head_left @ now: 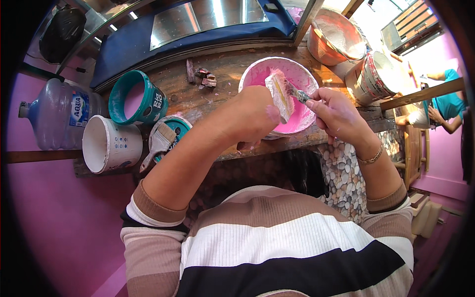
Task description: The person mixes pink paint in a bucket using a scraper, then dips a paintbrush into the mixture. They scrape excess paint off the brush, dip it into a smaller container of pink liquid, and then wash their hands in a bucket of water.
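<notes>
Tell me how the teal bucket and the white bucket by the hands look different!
The teal bucket is blue-green outside; the white bucket is white.
The teal bucket looks pale pink inside; the white bucket holds bright pink paint.
The left hand and right hand are at the white bucket, neither at the teal bucket.
Both are round and open-topped.

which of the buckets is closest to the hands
The pale-rimmed bucket of bright pink paint: the left hand and right hand are at its edge. The teal bucket and white bucket stand farther left, the orange bucket and red-smeared bucket farther right.
</notes>
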A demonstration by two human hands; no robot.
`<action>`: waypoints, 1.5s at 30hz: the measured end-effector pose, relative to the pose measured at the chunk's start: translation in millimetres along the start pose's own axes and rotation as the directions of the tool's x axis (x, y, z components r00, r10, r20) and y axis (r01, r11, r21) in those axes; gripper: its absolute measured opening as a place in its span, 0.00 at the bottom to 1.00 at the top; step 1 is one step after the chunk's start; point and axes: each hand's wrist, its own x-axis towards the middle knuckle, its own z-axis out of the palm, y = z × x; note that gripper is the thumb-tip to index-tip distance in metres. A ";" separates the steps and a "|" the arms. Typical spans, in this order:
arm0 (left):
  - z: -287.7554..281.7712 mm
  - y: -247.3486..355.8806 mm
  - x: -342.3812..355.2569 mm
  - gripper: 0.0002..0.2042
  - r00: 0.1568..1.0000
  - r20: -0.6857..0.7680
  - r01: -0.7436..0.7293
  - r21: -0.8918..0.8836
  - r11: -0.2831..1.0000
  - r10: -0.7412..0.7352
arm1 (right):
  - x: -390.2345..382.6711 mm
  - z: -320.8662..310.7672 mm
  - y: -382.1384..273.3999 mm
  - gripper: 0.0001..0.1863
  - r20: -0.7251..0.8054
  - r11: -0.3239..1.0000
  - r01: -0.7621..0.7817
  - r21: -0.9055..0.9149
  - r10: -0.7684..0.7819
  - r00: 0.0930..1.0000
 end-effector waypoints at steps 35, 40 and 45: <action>0.3 -4.3 27.0 0.13 0.984 0.056 -0.180 0.345 0.921 0.171 | -58.2 7.6 3.2 0.12 -0.235 0.922 0.158 -0.354 -0.251 0.939; -3.2 3.2 12.5 0.18 0.979 0.024 -0.204 0.180 0.962 0.203 | -32.2 10.6 21.6 0.12 -0.325 0.877 0.172 -0.449 -0.340 0.883; -1.3 17.6 5.2 0.17 0.988 -0.076 -0.130 0.085 0.988 0.137 | -8.9 32.2 27.6 0.11 -0.257 0.786 0.284 -0.549 -0.482 0.838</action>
